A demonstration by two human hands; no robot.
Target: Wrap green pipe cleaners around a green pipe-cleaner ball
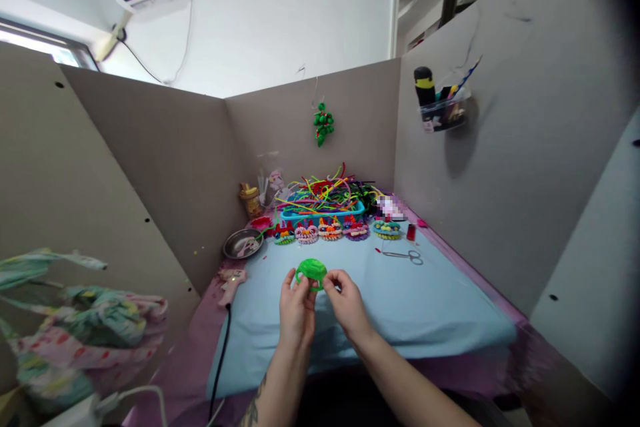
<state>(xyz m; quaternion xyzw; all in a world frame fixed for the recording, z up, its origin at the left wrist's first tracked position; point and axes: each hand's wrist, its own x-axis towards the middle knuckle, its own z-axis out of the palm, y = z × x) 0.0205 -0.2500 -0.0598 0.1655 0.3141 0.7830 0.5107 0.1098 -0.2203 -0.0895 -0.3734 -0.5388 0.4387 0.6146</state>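
Note:
A bright green rounded piece (312,269), fuzzy like coiled pipe cleaner, is held up over the blue cloth. My left hand (299,307) grips its left and lower side, thumb in front. At its right edge, the thumb and fingertips of my right hand (346,297) pinch a green strand or rim; the exact grip is too small to make out. Beyond the hands stands a row of several colourful pipe-cleaner lion-like heads, among them an orange and white one (331,229) and a teal and yellow one (387,229).
A blue basket (320,215) heaped with pipe cleaners (327,193) stands at the back. Scissors (404,256) lie at the right. To the left are a metal bowl (231,245) and a pink glue gun (233,287) with a black cord. Grey partitions (310,97) enclose the table.

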